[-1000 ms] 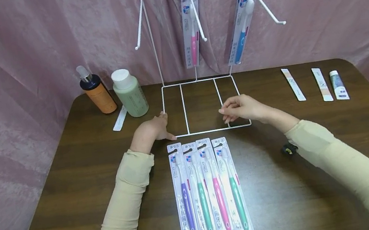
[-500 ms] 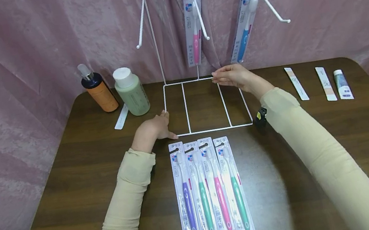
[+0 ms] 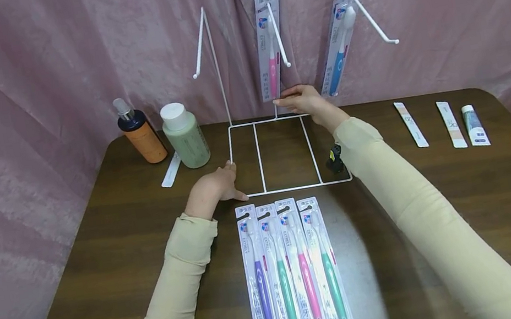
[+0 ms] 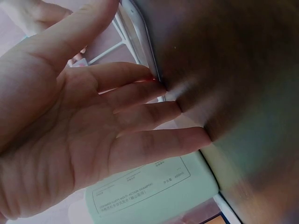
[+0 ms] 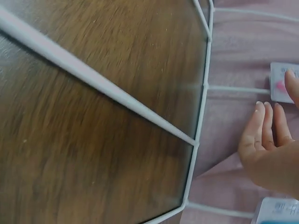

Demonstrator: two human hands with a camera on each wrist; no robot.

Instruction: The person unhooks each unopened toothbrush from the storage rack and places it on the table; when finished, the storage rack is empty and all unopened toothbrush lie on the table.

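Left edge of table (image 3: 96, 229): orange pump bottle (image 3: 140, 136), green bottle (image 3: 184, 136) just beside it, a flat white sachet (image 3: 171, 170) lying in front of the pair. Left hand (image 3: 213, 187) unchanged over the last second: parked at the front-left corner of the white wire rack (image 3: 290, 188), fingertips (image 4: 154, 84) touching the base wire, fingers straight and relaxed in the left wrist view, gripping nothing, looks like it is just steadying the rack. Four carded toothbrushes (image 3: 293, 270) lie side by side on the table just in front of the rack base, untouched, same spot as before. What changed: right hand (image 3: 300, 99) was near the rack's front rail a second ago, then at the back rail, now lifted to the bottom edge of the pink toothbrush pack (image 3: 269, 45) hanging on the middle hook. Fingers extended and close together in the right wrist view, thumb tip (image 5: 292, 84) at the card's lower corner; contact or a light pinch likely, cannot tell for sure, no firm grip visible. My read: the work has shifted from the rack base to the hung pack, either straightening it or taking it off. Blue toothbrush pack (image 3: 339, 37) on the right hook hangs just beside that hand, not touched. Far right: two sachets (image 3: 430, 123) and a small tube (image 3: 474, 125), well apart from both hands.
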